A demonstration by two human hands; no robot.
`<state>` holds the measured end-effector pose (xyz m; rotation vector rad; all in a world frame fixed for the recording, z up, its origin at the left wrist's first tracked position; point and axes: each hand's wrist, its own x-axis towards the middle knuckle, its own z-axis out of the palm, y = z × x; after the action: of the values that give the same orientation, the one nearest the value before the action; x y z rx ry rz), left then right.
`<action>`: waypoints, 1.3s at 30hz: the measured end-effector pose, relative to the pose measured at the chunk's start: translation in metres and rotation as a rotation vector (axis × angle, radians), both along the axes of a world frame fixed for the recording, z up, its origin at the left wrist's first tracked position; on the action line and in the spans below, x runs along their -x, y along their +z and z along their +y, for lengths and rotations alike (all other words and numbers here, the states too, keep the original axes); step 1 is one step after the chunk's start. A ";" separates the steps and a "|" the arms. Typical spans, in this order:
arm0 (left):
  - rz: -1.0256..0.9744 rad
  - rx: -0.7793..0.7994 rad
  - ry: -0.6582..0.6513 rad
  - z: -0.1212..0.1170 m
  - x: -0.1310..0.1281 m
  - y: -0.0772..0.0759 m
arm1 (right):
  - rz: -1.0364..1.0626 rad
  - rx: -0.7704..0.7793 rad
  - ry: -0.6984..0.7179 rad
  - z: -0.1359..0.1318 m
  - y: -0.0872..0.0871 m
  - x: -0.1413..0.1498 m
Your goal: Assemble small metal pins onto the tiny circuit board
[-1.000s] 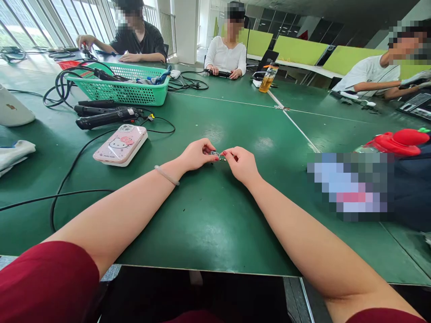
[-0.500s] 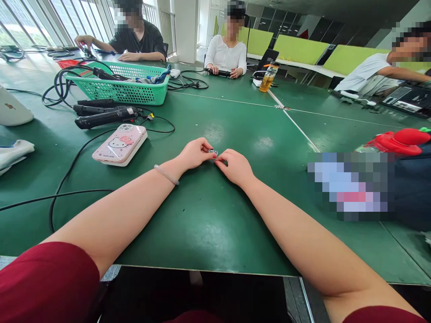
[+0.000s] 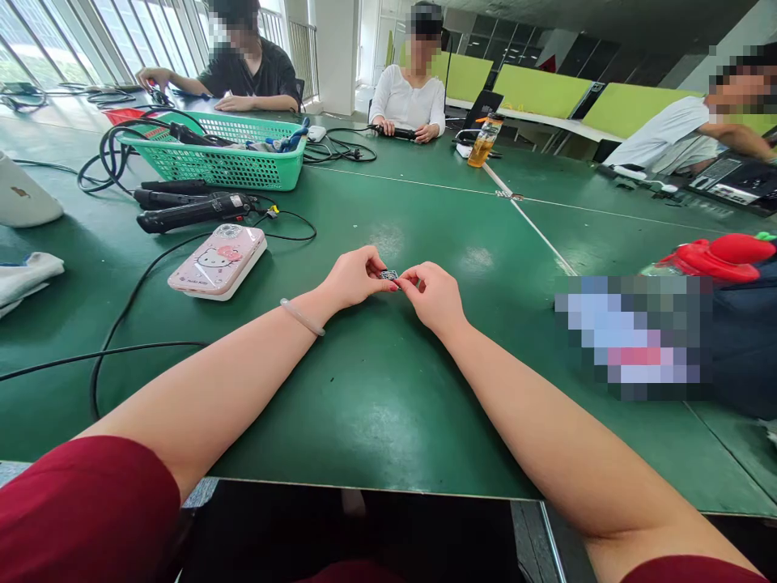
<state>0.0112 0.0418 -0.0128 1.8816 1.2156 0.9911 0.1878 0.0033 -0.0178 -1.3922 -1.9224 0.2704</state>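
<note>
Over the middle of the green table (image 3: 376, 421), a small flat piece with a black-and-white pattern (image 3: 389, 275), like a printed code, is held between my two hands. My left hand (image 3: 354, 277) pinches it by its left side with thumb and fingers. My right hand (image 3: 434, 298) is closed in a pinch at its right end, the fingertips against its edge. Finer detail of the piece is too small to make out. To the left of my left hand lies a pink phone-like device (image 3: 218, 261) with a cartoon cat on it.
Black handheld tools (image 3: 194, 212) with cables and a green basket (image 3: 224, 166) stand at the back left. A white cloth (image 3: 27, 279) lies far left. On the right are a red object (image 3: 716, 257) and a dark bag (image 3: 744, 348). Beyond sit three people and an amber bottle (image 3: 484, 144).
My right hand has shifted slightly up and to the right. The patterned piece is tilted more towards me, so more of its face shows between my fingers.
</note>
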 end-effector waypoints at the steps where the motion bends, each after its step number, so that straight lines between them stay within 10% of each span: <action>1: 0.001 0.000 0.001 0.000 0.000 0.000 | -0.006 -0.006 -0.003 -0.001 0.001 0.000; 39: -0.138 0.158 -0.197 0.003 0.002 0.001 | 0.195 0.059 -0.019 0.007 -0.005 -0.011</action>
<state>0.0097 0.0443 -0.0123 1.7414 0.9778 0.8766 0.1986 0.0103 -0.0233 -1.3682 -1.7528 0.4406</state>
